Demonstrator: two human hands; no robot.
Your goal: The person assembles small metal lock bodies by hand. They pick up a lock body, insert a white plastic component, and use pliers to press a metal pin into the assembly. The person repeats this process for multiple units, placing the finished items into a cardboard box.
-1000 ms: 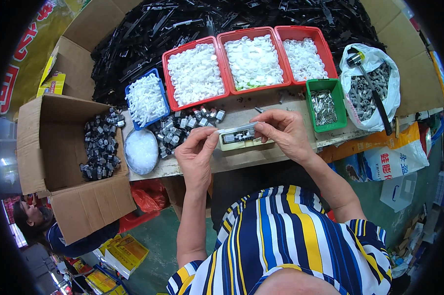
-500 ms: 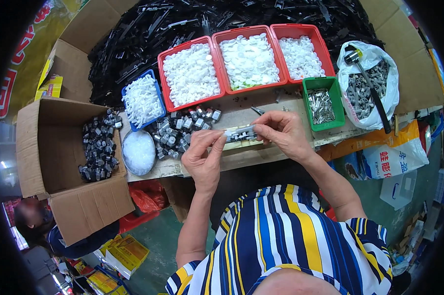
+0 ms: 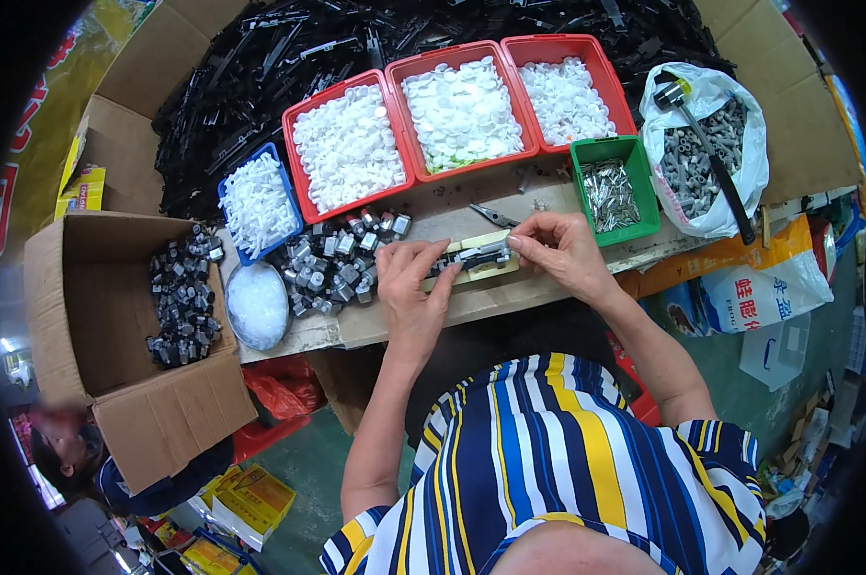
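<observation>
A: At bench centre, what is being assembled?
B: Both hands, left hand (image 3: 409, 287) and right hand (image 3: 558, 251), are pinching a grey part (image 3: 473, 257) on the jig (image 3: 495, 273).
A: Progress?
B: Finished pieces (image 3: 179, 297) are filling the carton (image 3: 79, 364) at nine o'clock; loose ones (image 3: 332, 259) are waiting.

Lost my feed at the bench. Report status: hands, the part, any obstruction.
Left hand and right hand both pinching the grey assembly over the wooden block. Small pliers just behind, apart. Nothing blocking.
</observation>
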